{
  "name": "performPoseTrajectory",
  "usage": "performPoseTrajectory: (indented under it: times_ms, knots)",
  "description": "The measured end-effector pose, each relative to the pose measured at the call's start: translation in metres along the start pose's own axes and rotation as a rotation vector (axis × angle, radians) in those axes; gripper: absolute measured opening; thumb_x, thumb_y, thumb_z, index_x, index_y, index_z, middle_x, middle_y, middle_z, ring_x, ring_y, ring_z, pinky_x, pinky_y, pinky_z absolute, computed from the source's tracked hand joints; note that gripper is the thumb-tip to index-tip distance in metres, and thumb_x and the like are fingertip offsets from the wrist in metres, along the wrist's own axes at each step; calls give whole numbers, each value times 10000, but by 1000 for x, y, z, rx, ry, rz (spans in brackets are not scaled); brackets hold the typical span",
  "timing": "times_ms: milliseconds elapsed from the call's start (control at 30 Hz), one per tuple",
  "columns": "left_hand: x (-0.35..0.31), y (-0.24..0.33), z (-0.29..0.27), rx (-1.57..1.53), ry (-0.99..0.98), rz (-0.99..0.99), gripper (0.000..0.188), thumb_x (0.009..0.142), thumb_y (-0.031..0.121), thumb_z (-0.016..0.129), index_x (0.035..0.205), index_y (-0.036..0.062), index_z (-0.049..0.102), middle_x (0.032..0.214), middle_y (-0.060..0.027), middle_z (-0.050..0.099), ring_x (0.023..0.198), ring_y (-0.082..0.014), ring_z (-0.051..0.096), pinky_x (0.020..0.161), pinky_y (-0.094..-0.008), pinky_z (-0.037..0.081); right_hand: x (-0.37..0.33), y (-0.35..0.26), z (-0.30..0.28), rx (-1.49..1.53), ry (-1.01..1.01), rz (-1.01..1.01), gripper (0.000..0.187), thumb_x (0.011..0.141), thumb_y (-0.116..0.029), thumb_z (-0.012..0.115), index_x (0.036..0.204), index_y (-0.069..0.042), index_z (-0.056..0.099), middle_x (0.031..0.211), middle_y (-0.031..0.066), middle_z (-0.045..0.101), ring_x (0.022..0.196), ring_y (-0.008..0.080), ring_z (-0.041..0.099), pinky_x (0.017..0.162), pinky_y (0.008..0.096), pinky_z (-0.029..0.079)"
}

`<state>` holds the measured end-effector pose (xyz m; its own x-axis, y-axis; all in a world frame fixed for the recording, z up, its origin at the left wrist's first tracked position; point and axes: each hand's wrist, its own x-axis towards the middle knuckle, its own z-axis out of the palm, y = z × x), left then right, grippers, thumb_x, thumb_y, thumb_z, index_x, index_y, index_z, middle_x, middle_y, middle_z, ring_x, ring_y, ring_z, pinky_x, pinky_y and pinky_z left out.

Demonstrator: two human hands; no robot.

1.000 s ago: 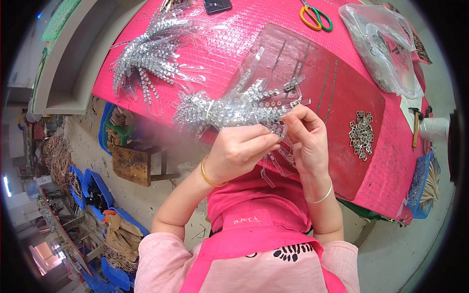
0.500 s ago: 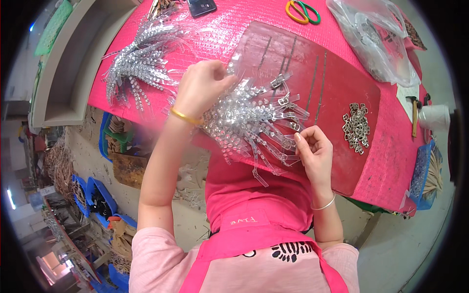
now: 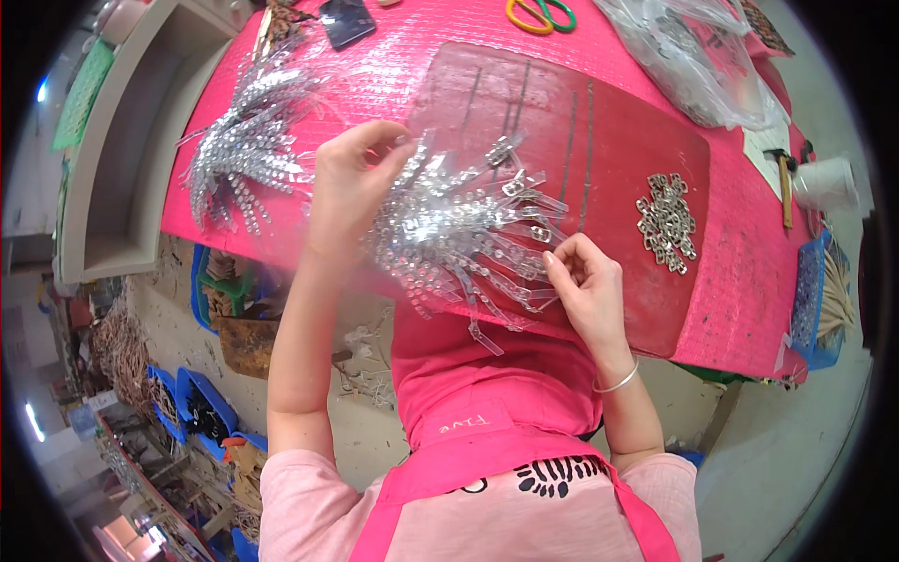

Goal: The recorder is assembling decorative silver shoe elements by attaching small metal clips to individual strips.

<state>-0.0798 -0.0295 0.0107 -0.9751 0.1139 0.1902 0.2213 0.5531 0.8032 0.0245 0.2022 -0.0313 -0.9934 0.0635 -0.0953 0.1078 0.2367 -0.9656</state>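
Observation:
A bundle of clear straps set with rhinestones (image 3: 435, 225) is spread over the near left edge of a dark red board (image 3: 623, 140). Small silver buckles (image 3: 514, 184) sit on several of the strap ends fanning right. My left hand (image 3: 351, 183) is closed at the bundle's upper left, thumb and forefinger pinching what looks like a strap. On the other side my right hand (image 3: 592, 286) pinches a clear strap end at the bundle's right tips. Loose silver buckles (image 3: 667, 223) lie in a pile on the board, to the right of this hand.
A second rhinestone strap bundle (image 3: 245, 140) lies at left, below a phone (image 3: 347, 22). Scissors (image 3: 540, 14) and a plastic bag (image 3: 698, 66) are at the back. At right are a hammer (image 3: 785, 187), a thread spool (image 3: 826, 184) and a blue basket (image 3: 813, 314).
The whole view has shifted, so the table and its things appear farther left and slightly higher. Both hands stay at the strap bundle, with the left fingers slightly lower against it.

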Motion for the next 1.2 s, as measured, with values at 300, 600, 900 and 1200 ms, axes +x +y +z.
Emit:
performPoseTrajectory:
  times_ms: [300,600,900,1200]
  knots:
    - [14,28,15,-599,-332,-105,163,802,93,588,910,-28,609,770,-52,622,708,-96,580,656,-218,467,41,-4,-85,-190,281,-93,99,788,-96,589,791,1,569,600,13,515,552,54,450,497,227,373]
    - [20,45,40,-493,-430,-161,160,822,97,563,905,-27,621,732,-59,627,582,-78,558,534,-188,430,80,-18,-112,-1017,-172,-339,132,640,-23,648,731,-11,553,779,86,494,828,238,501,725,338,421]
    - [14,42,41,-570,-468,-208,193,794,136,593,905,-20,616,730,-27,613,628,-55,548,549,-177,426,44,8,-68,-832,58,-505,113,711,-31,620,727,4,513,735,117,521,678,280,548,590,348,439]
    - [8,45,38,-535,-487,-175,195,788,134,589,885,-31,625,722,-28,608,659,-68,540,606,-208,446,58,-8,-91,-495,70,-272,83,706,-2,619,783,13,591,733,99,581,630,178,565,590,266,448]
